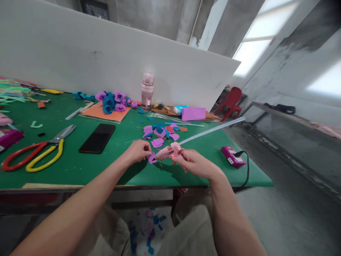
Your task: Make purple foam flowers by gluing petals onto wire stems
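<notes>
Pink glue gun [167,152] low over the green worktop [80,167] near its front edge, our right hand [192,161] wrapped around its grip, our left hand [138,150] pinching a purple petal piece [152,158] at the nozzle, cut petals [161,132] just behind, scissors [37,151] and phone [97,138] off left

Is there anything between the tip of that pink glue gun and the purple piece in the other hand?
Nothing visible: the glue gun in the right hand points straight at the purple piece pinched by the left hand.
</notes>
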Demonstrator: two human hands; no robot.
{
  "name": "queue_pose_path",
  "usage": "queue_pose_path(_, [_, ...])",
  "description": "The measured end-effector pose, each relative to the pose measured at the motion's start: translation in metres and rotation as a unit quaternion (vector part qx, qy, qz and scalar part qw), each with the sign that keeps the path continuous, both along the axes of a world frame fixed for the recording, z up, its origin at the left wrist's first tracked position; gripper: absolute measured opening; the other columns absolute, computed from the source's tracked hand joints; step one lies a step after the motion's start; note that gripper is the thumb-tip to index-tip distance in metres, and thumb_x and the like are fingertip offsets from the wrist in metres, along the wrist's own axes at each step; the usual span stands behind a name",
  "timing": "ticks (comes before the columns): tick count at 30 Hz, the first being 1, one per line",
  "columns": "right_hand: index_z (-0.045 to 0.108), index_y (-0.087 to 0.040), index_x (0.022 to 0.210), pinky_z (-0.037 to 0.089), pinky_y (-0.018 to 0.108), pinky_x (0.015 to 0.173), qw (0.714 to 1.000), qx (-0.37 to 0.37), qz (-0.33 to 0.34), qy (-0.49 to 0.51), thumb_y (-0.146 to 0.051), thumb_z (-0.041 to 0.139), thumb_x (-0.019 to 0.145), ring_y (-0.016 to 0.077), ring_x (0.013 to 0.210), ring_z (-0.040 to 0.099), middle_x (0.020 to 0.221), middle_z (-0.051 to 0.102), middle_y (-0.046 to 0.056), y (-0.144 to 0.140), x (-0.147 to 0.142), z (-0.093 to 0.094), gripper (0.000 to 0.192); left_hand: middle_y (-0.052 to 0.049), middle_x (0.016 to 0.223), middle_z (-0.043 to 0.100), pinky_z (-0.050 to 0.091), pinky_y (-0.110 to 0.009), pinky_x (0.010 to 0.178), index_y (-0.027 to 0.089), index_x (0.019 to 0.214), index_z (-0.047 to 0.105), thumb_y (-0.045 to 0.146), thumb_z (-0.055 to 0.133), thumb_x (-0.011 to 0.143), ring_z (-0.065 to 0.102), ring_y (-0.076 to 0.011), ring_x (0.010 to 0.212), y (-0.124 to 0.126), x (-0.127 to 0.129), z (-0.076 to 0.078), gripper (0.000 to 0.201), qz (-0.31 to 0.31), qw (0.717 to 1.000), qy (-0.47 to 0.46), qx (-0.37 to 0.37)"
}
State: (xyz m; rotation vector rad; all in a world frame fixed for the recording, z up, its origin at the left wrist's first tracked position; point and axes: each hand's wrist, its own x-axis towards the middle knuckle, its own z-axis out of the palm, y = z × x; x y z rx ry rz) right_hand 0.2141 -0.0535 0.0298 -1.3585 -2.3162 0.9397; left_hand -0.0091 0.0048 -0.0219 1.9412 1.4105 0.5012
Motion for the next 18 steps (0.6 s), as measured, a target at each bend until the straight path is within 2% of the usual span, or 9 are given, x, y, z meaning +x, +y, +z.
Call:
queue_pose_path(7, [0.057,-0.014,0.072,0.034,0.022,0.052,0.999,0.023,0.003,-0.033,-0.041,0.037,0.088,0.0098,0.05,0.047,0.053,0.049,-0.002,-0.0002,-0.0031,0.0015,0.037,0.003,0.048,0.054,0.036,-0.018,0.04,0.015,0.064,0.058,0.021,0.055,0.067,0.051,-0.0091,0.041,0.0003,-0.0004,-0.0002,0.007,-0.006,1.0,0.005,0.008])
queue_pose_path(18, [0.053,-0.015,0.07,0.033,0.022,0.054,0.999,0.027,-0.003,-0.037,-0.041,0.036,0.088,0.0102,0.054,0.045,0.057,0.049,-0.001,0.0009,-0.0052,-0.0019,0.036,0.003,0.048,0.055,0.036,-0.019,0.042,0.016,0.064,0.058,0.02,0.055,0.067,0.052,-0.0096,0.043,-0.0004,-0.0001,0.0007,0.007,-0.003,1.0,0.008,0.01])
